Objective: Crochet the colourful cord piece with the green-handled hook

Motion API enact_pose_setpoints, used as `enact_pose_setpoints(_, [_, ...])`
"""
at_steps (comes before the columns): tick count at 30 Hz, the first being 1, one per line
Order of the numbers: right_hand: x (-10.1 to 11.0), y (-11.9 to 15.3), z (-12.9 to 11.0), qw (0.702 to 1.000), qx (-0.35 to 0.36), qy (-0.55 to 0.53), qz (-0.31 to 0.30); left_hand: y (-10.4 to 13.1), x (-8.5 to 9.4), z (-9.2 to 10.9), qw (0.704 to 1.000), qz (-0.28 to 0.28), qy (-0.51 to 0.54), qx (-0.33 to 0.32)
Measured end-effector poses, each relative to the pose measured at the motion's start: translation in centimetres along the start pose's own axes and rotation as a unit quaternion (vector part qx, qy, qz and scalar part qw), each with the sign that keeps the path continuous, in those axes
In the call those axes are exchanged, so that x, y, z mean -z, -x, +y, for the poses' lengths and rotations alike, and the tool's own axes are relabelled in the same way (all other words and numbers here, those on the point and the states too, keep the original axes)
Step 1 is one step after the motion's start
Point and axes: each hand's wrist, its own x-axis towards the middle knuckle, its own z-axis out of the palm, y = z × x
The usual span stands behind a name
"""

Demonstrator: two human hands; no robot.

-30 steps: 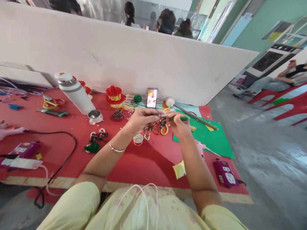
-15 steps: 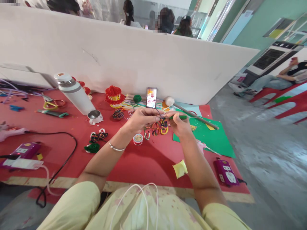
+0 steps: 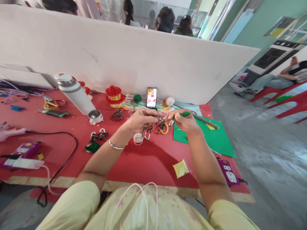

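My right hand [image 3: 185, 123] is closed around a crochet hook [image 3: 184, 114] with a green grip, its thin metal tip pointing left. My left hand [image 3: 145, 118] pinches dark multicoloured yarn [image 3: 149, 130] close to that tip. Exactly where the tip meets the yarn is too small to make out. More of the yarn hangs below both hands, along with a yellow ring [image 3: 165, 128]. A small white spool [image 3: 138, 138] stands just below my left hand. Behind the hands a phone [image 3: 151, 97] leans upright, its screen lit.
A white flask [image 3: 74, 94] and a small metal cup [image 3: 95, 116] stand at left. Beaded yarn pieces [image 3: 98, 136] lie nearer. Right are a green sheet [image 3: 216, 140], a stick [image 3: 203, 120], a yellow packet [image 3: 181, 168] and a purple box [image 3: 229, 172]. A white partition [image 3: 134, 54] rises behind.
My right hand has shifted slightly right, tilting the crochet hook so that its green grip sits higher. My left hand stays almost in place, still pinching the yarn.
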Motion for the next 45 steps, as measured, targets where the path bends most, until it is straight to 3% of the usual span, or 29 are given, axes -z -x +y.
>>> enact_pose_setpoints(4, [-0.3, 0.2, -1.4, 0.996, 0.020, 0.090, 0.006, 0.0, 0.0, -0.2, 0.997, 0.027, -0.051, -0.052])
enact_pose_setpoints(9, [-1.5, 0.9, -3.1, 0.970, 0.079, 0.229, -0.007, 0.3, -0.4, 0.0, 0.976, 0.072, -0.158, -0.132])
enact_pose_setpoints(19, [-1.9, 1.0, -3.1, 0.943, 0.117, 0.311, 0.003, 0.2, -0.7, -0.1, 0.931, 0.120, -0.281, -0.197])
enact_pose_setpoints(26, [-3.8, 1.7, -1.3, 0.900, 0.214, 0.375, 0.068, -0.1, -1.0, -0.7, 0.965, 0.162, -0.128, -0.164])
enact_pose_setpoints(31, [-5.4, 2.2, 0.6, 0.880, 0.256, 0.370, 0.150, -0.2, -1.3, -1.0, 0.969, 0.183, -0.064, -0.156])
enact_pose_setpoints(34, [-6.0, 2.1, 0.9, 0.868, 0.273, 0.379, 0.169, -0.2, -1.6, -1.0, 0.967, 0.196, -0.036, -0.157])
enact_pose_setpoints(38, [-6.2, 2.4, 1.3, 0.813, 0.314, 0.461, 0.165, 0.0, -2.2, -0.9, 0.970, 0.202, 0.062, -0.118])
enact_pose_setpoints(42, [-5.5, 2.8, 2.0, 0.751, 0.349, 0.536, 0.164, 0.3, -2.4, -1.0, 0.978, 0.163, 0.125, -0.045])
enact_pose_setpoints(45, [-4.4, 2.8, 2.1, 0.751, 0.387, 0.514, 0.147, 0.3, -1.8, -1.1, 0.987, 0.089, 0.131, 0.005])
